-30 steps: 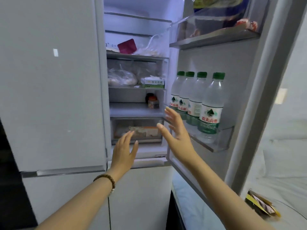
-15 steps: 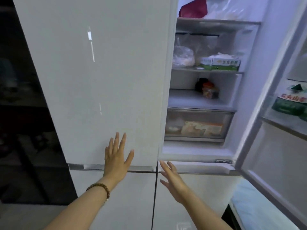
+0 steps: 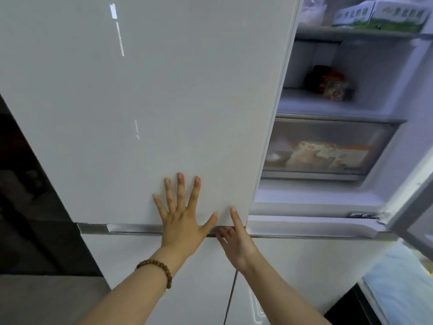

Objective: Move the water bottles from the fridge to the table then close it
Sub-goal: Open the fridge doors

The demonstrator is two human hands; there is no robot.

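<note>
The white fridge fills the view. Its upper left door (image 3: 145,109) is closed; the upper right door (image 3: 412,214) stands open at the far right edge. My left hand (image 3: 181,216), fingers spread and empty, lies flat on the lower part of the left door. My right hand (image 3: 234,238) reaches to the bottom corner of that door, fingers curled under the handle groove (image 3: 131,228), thumb pointing up along the door edge. No water bottles are in view.
The open compartment shows shelves with green-and-white cartons (image 3: 375,17), a small jar (image 3: 332,86) and a clear drawer (image 3: 323,148) holding packaged food. Two lower fridge doors (image 3: 293,277) are closed. A dark area (image 3: 28,195) lies left of the fridge.
The view has swung left, away from the bottles in the right door. Both hands moved from the open compartment to the left door; the left now lies flat on it, the right hooks its bottom edge.
</note>
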